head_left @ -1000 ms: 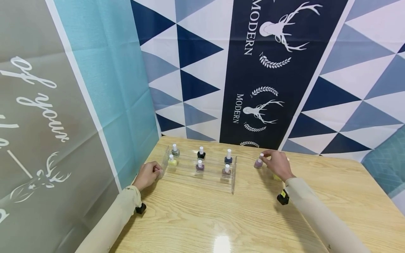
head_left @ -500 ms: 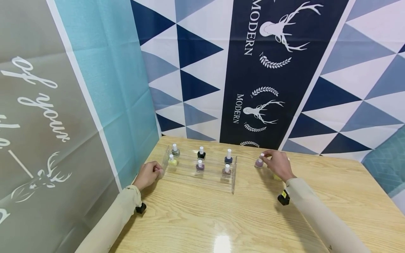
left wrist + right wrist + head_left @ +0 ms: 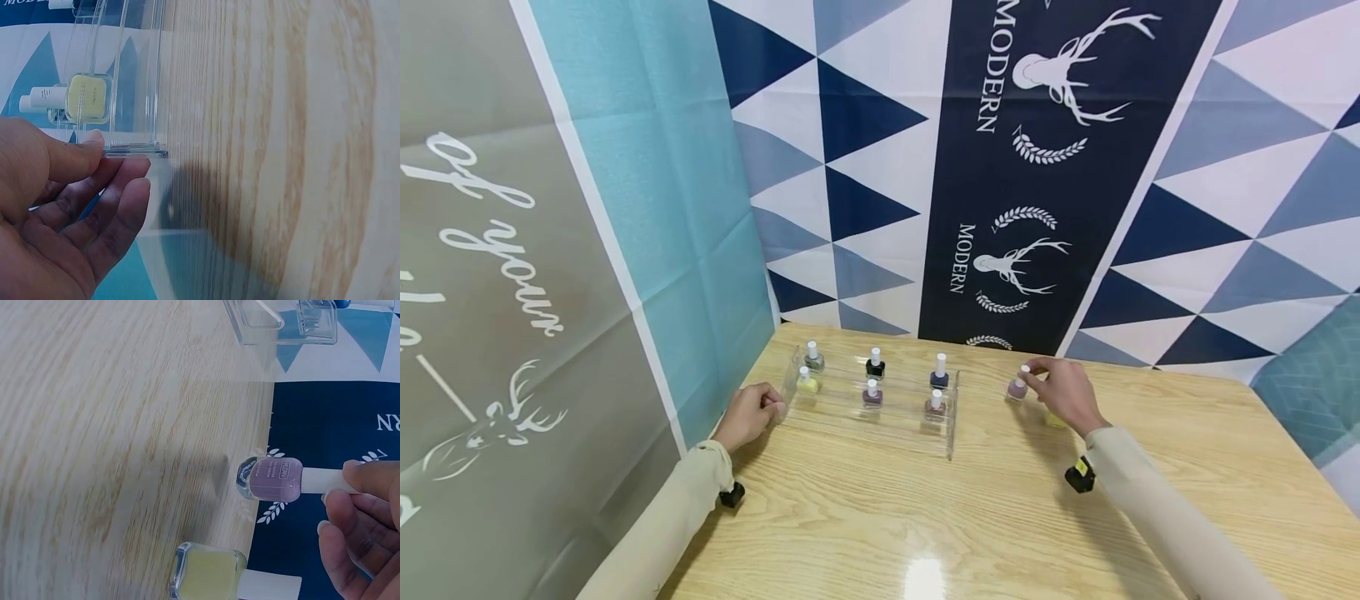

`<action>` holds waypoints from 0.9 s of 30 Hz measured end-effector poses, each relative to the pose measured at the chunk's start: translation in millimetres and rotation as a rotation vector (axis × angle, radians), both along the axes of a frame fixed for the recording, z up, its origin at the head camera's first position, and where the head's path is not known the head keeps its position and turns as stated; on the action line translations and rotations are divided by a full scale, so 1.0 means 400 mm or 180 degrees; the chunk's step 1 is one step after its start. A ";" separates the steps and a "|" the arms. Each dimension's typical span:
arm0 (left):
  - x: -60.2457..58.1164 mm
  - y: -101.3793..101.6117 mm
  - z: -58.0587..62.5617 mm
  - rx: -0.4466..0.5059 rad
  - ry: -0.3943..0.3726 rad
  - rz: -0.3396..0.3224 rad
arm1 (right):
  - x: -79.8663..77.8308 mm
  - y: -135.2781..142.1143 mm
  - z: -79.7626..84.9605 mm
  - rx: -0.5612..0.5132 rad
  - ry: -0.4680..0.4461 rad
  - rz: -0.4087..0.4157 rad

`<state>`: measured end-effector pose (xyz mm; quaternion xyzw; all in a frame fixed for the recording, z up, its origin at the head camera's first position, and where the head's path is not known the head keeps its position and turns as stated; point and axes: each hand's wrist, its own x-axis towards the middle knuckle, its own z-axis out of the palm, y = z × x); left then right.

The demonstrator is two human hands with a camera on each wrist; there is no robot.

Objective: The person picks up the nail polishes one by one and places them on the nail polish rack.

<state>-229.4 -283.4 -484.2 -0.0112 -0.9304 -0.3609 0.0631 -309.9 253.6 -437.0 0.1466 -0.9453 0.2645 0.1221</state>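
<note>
My right hand (image 3: pixel 1067 396) pinches the white cap of a mauve nail polish bottle (image 3: pixel 1017 389) between thumb and fingers. The bottle is upright just above or on the table; I cannot tell whether its base touches. A yellow nail polish bottle (image 3: pixel 209 575) stands close by, partly hidden by that hand in the head view. At the left, my left hand (image 3: pixel 751 415) pinches the side edge of a clear acrylic stepped rack (image 3: pixel 134 150) between thumb and fingers. Several nail polish bottles stand on the rack, among them a yellow one (image 3: pixel 87 99) nearest the left hand.
On the rack's back row are a grey-green bottle (image 3: pixel 813 360), a black one (image 3: pixel 875 367) and a navy one (image 3: pixel 939 375). Purple (image 3: pixel 872 395) and brownish-mauve (image 3: pixel 935 407) bottles stand in front. Patterned cloth (image 3: pixel 865 167) hangs behind the wooden table (image 3: pixel 850 517).
My right hand and the mauve bottle have shifted slightly to the right. The left hand keeps its hold on the rack's edge.
</note>
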 end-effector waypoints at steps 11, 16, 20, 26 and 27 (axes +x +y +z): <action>0.005 0.003 0.012 -0.0017 0.0019 -0.0039 | 0.029 0.005 0.019 -0.0002 0.0070 0.0064; 0.005 0.000 0.001 -0.0054 0.0072 -0.0067 | 0.047 -0.002 0.029 -0.0009 0.0057 0.0111; 0.004 -0.001 -0.002 -0.0033 0.0054 -0.0059 | 0.063 -0.010 0.036 0.0008 0.0030 0.0112; -0.003 -0.001 0.000 -0.0004 0.0031 -0.0050 | 0.082 -0.020 0.048 0.0033 0.0028 0.0144; -0.003 -0.001 0.000 -0.0006 0.0029 -0.0051 | 0.085 -0.022 0.050 0.0035 0.0040 0.0153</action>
